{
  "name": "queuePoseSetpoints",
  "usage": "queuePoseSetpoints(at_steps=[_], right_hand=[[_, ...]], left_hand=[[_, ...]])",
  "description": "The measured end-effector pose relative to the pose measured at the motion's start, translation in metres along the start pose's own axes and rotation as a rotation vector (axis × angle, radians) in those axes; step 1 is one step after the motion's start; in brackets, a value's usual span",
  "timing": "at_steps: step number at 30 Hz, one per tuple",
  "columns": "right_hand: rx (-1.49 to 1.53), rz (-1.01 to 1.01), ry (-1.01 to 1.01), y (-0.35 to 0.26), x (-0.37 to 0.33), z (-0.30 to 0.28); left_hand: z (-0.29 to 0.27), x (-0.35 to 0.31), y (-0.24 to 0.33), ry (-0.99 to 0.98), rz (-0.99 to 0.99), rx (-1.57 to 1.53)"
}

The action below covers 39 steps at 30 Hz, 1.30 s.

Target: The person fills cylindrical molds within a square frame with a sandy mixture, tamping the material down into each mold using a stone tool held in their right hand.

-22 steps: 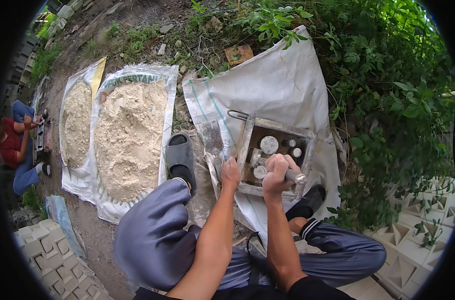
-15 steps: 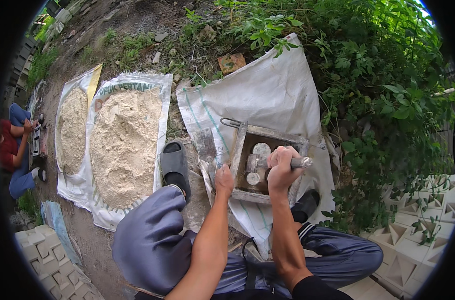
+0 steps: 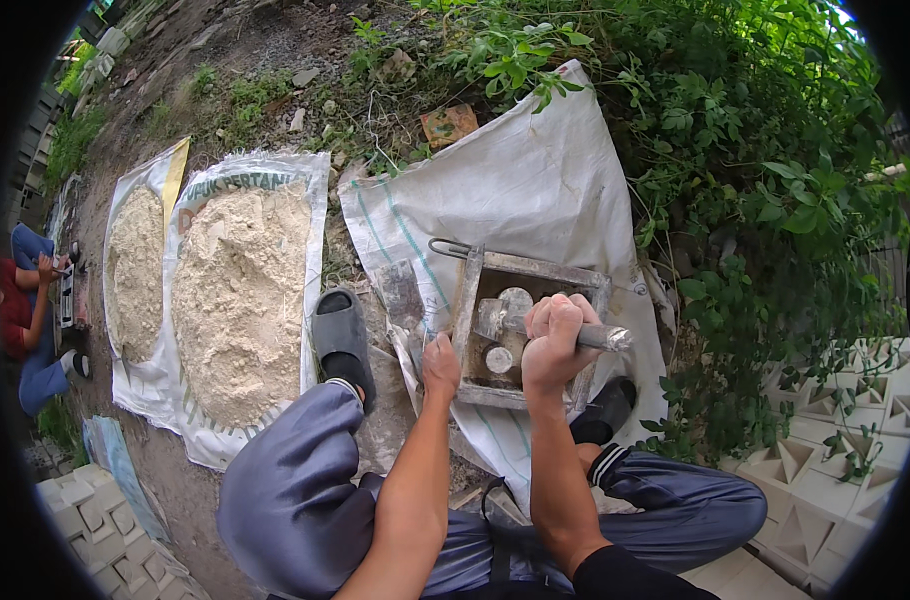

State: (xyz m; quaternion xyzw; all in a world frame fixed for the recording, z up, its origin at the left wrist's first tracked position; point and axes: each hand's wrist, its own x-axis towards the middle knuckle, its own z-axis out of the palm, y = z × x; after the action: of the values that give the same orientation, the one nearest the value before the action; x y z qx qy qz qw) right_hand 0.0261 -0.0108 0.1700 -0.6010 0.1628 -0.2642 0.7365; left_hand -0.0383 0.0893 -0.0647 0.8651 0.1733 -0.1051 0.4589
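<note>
Now holds hammer in right hand, with grip wrapped round handle, over square box on white sack; screens small pegs visible moments ago, apparently leaving two pale discs accessible. Curls left hand beside box; cannot tell whether pinching anything.

one box stands on one white sheet. two hands: the left hand just left of the box, the right hand over it, around one hammer. inside the box, two pale round tops show; any more are hidden. two sandals flank the box. left of it lie two powder heaps and, farther off, sits one other person.
</note>
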Motion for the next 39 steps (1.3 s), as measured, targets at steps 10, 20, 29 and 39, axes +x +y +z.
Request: queuePoseSetpoints(at_steps=[10,20,29,39], right_hand=[[0.047,0.032,0.002,0.005,0.023,0.001],[0.056,0.107,0.027,0.030,0.040,0.001],[-0.013,0.087,-0.063,0.076,0.033,-0.017],[-0.233,-0.190,-0.209,0.088,0.025,-0.006]], left_hand=[[-0.003,0.002,0.003,0.014,0.060,0.055],[-0.006,-0.001,0.002,-0.051,-0.028,0.056],[0.001,-0.003,-0.003,-0.012,0.024,-0.008],[0.002,0.002,-0.001,-0.055,-0.015,0.037]])
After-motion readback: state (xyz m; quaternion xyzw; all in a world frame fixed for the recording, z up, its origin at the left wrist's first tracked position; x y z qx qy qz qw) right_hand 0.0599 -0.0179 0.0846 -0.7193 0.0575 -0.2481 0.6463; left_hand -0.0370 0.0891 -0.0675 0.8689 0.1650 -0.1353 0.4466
